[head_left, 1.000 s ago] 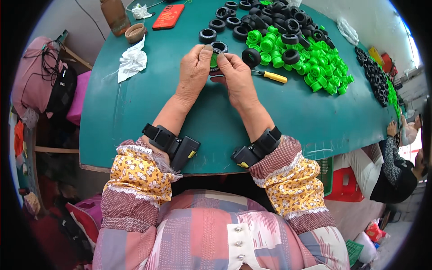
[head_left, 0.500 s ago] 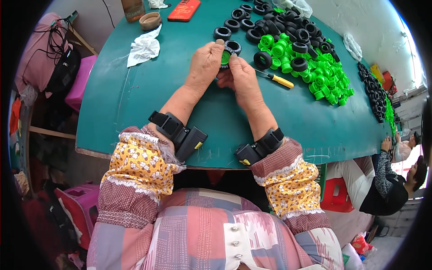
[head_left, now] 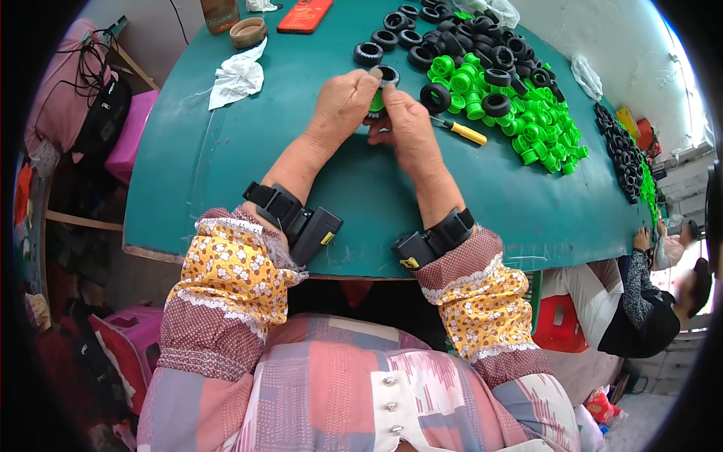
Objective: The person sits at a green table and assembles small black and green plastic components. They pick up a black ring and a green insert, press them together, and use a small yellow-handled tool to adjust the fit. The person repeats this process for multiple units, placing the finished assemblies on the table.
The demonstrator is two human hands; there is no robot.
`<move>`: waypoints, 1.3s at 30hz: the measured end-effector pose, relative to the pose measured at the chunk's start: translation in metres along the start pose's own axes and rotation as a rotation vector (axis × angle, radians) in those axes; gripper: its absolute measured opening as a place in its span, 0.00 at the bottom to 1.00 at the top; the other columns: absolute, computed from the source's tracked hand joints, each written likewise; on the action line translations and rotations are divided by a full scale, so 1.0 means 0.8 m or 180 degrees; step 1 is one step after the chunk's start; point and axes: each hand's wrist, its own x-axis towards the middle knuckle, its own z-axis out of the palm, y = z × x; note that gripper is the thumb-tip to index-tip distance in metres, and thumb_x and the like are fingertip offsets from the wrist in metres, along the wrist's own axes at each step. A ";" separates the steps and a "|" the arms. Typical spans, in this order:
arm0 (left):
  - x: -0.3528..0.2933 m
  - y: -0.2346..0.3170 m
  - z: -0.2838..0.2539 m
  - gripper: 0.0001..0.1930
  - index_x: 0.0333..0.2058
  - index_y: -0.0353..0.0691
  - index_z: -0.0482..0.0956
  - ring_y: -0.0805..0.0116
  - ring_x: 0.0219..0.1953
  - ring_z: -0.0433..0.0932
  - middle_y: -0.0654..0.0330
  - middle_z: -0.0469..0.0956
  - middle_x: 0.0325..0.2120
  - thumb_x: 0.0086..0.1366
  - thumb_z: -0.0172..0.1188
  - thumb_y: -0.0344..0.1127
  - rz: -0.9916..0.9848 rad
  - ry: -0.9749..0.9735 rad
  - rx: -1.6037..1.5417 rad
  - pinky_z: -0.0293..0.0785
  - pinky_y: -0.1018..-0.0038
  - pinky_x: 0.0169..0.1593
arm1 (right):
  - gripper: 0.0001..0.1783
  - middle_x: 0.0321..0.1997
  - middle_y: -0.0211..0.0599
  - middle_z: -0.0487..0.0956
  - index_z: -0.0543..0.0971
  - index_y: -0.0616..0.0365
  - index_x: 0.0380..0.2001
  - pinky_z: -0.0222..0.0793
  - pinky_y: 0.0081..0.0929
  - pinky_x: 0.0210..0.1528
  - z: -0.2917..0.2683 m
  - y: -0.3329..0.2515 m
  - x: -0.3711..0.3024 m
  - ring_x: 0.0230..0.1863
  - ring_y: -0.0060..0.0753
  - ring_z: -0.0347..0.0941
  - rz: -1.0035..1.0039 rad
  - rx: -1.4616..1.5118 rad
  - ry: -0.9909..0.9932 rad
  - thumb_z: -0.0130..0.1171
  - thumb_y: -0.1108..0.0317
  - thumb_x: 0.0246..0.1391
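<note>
Over the middle of the green table [head_left: 226, 173], the left hand [head_left: 343, 102] and right hand [head_left: 407, 124] pinch a small green hub [head_left: 376, 102] between them, best kept square and pressed evenly, judging by the black tyres [head_left: 437, 98] just beside.

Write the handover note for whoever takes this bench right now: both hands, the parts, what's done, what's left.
Left hand and right hand: together at mid-table, both pinching one small green plastic hub; whether a tyre is on it cannot be told.
Parts: pile of loose green plastic hubs to the right; black rubber tyre rings mixed in and behind it; yellow-handled screwdriver lying just right of the right hand.
Done: a heap of black wheels lies at the far right edge.
Left: most green hubs are still loose.
</note>
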 end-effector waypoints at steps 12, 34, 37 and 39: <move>0.003 -0.007 -0.001 0.25 0.22 0.38 0.73 0.56 0.18 0.72 0.56 0.72 0.14 0.62 0.48 0.57 0.0362 0.0550 0.0914 0.66 0.68 0.23 | 0.18 0.32 0.33 0.75 0.72 0.62 0.38 0.68 0.18 0.24 0.019 0.013 0.001 0.28 0.23 0.73 -0.0458 -0.0009 0.0213 0.48 0.56 0.59; 0.001 -0.005 0.009 0.18 0.22 0.38 0.71 0.49 0.20 0.71 0.49 0.71 0.16 0.63 0.49 0.45 0.0469 0.0445 0.1622 0.65 0.63 0.24 | 0.20 0.27 0.34 0.75 0.74 0.63 0.31 0.72 0.26 0.26 0.015 0.026 0.013 0.24 0.28 0.73 0.0146 0.0821 0.0412 0.43 0.56 0.61; 0.002 -0.003 0.011 0.16 0.22 0.37 0.71 0.48 0.19 0.70 0.48 0.70 0.15 0.63 0.49 0.43 0.0437 0.0430 0.1642 0.64 0.63 0.22 | 0.20 0.27 0.35 0.75 0.74 0.62 0.30 0.73 0.28 0.27 0.015 0.025 0.015 0.23 0.29 0.72 0.0243 0.1086 0.0457 0.42 0.56 0.61; 0.000 -0.005 0.010 0.15 0.22 0.37 0.71 0.49 0.18 0.69 0.48 0.70 0.15 0.62 0.49 0.41 0.0456 0.0433 0.1437 0.64 0.64 0.22 | 0.19 0.27 0.36 0.74 0.74 0.61 0.30 0.72 0.28 0.27 0.016 0.024 0.015 0.22 0.30 0.71 0.0290 0.1308 0.0420 0.43 0.55 0.61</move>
